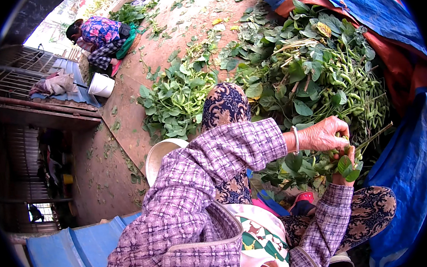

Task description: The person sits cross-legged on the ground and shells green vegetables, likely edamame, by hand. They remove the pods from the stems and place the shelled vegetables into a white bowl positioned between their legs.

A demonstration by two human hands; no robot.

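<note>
My left hand point(322, 134), with a pale bangle at its wrist, reaches across from the left. Its fingers are curled and pinched around green pods point(339, 135). Just below it, touching or nearly so, my right hand point(350, 155) grips a soybean plant point(353, 175). Leaves of that plant hide much of the right hand, and its bare stem point(377, 135) sticks out to the upper right. Behind both hands rises a big heap of soybean plants point(300, 74), full of leaves and plump pods.
A white bucket point(153, 165) stands by my left knee, partly behind my sleeve. Beyond it lies a smaller pile of leafy stalks point(177, 96). Blue and orange tarp point(401, 166) borders the right. Another person point(104, 35) bends at the far left near a white bucket point(101, 85).
</note>
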